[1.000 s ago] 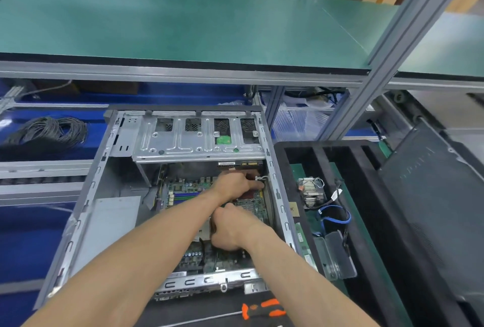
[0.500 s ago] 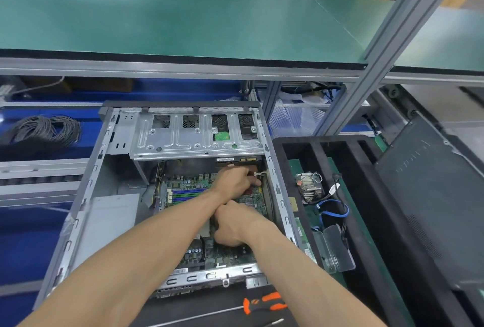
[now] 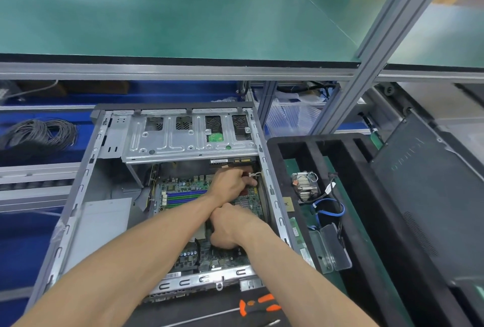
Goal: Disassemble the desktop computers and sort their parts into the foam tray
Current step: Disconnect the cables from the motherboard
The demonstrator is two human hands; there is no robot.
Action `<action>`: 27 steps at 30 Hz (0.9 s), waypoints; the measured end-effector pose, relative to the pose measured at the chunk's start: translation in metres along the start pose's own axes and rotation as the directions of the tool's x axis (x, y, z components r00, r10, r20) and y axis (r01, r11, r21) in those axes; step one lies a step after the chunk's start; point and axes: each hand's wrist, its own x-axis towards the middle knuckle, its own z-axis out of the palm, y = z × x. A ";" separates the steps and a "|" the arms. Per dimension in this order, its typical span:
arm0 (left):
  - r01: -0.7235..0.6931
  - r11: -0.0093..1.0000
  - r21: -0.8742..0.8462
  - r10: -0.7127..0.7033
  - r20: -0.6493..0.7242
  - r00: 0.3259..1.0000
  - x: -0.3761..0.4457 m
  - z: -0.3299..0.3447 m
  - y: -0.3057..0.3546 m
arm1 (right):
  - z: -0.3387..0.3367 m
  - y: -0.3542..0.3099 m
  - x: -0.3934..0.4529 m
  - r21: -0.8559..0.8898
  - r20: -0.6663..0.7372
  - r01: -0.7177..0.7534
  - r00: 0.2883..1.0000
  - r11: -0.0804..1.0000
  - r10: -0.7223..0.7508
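Observation:
An open grey desktop case (image 3: 86,190) lies flat before me, its green motherboard (image 3: 183,195) exposed under a metal drive cage (image 3: 188,140). My left hand (image 3: 230,182) reaches to the board's far right corner, its fingers curled around a thin white cable (image 3: 255,175) beside a reddish part. My right hand (image 3: 230,227) sits just nearer, knuckles up and fingers curled down onto the board. What those fingers hold is hidden. Right of the case stands the black foam tray (image 3: 272,143), holding a heatsink fan (image 3: 305,185), a blue cable (image 3: 335,209) and a clear plastic piece (image 3: 335,245).
An orange-and-black screwdriver (image 3: 259,305) lies at the near edge below the case. A coil of black cables (image 3: 39,133) rests at far left. A dark panel (image 3: 429,185) leans right of the tray. A green shelf (image 3: 183,17) with aluminium posts overhangs the back.
Both hands stay at the same spots on the motherboard. Only the view has shifted a little.

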 end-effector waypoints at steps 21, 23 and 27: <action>0.086 0.989 0.120 -0.084 -0.018 0.996 -0.009 -0.014 0.000 | -0.001 -0.003 0.001 0.058 -0.055 0.012 0.998 0.998 -0.008; 0.091 0.981 0.170 -0.083 -0.050 0.995 -0.011 -0.017 -0.005 | -0.001 -0.003 0.001 0.061 -0.065 0.013 0.998 0.998 -0.009; 0.165 0.975 0.148 -0.178 0.077 0.981 -0.005 -0.023 -0.007 | 0.001 -0.002 0.002 0.057 -0.038 0.008 0.999 0.998 -0.006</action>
